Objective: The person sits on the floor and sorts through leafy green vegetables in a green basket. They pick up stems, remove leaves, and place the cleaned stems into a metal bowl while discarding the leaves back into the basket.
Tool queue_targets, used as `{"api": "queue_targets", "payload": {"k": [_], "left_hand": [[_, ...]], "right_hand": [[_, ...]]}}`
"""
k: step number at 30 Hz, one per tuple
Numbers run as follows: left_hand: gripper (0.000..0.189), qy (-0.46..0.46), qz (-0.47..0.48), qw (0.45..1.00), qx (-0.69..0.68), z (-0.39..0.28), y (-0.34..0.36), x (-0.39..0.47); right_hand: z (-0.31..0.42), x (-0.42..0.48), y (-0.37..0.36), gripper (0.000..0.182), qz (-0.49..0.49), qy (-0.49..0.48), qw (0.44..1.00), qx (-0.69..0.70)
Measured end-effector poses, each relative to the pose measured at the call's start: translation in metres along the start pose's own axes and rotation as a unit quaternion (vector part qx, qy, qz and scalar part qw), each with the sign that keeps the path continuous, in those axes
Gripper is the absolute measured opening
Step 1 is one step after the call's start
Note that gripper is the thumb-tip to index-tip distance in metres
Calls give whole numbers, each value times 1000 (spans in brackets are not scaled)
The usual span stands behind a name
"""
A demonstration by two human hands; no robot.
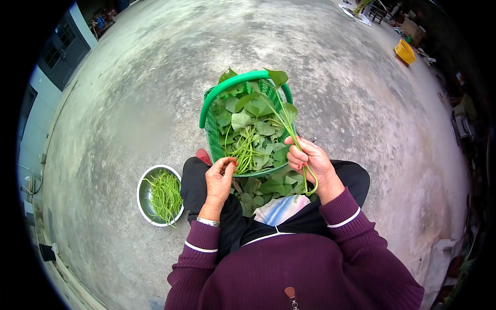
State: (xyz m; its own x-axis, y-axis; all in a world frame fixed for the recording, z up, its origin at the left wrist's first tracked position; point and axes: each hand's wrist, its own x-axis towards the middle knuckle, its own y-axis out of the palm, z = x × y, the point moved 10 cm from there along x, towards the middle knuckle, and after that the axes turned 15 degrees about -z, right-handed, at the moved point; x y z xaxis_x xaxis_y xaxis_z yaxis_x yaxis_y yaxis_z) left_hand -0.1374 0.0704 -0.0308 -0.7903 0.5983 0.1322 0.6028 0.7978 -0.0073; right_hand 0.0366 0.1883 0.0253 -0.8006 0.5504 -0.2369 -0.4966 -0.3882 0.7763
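My right hand is closed around several long green leaf stems, with leaves at their upper ends and the lower ends bent in a loop below my fingers. My left hand is at the near left rim of a green plastic basket, thumb and fingertips close together; whether anything thin is between them I cannot tell. The basket holds green leaves and a loose bunch of stems. Left of my knee, a metal basin holds thin green stems.
More leaves lie between my legs, beside a pale cloth. The concrete floor spreads around me. A yellow tub stands far off at the upper right, near assorted clutter. A dark door is at the upper left.
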Motion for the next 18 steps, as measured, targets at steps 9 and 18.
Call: {"api": "queue_targets", "payload": {"k": [9, 18], "left_hand": [[40, 416, -1, 886, 204, -152, 54, -40], [11, 290, 144, 926, 192, -109, 81, -50]], "right_hand": [[-47, -29, 6, 30, -28, 141, 989, -21], [-39, -39, 4, 35, -6, 104, 992, -74]]}}
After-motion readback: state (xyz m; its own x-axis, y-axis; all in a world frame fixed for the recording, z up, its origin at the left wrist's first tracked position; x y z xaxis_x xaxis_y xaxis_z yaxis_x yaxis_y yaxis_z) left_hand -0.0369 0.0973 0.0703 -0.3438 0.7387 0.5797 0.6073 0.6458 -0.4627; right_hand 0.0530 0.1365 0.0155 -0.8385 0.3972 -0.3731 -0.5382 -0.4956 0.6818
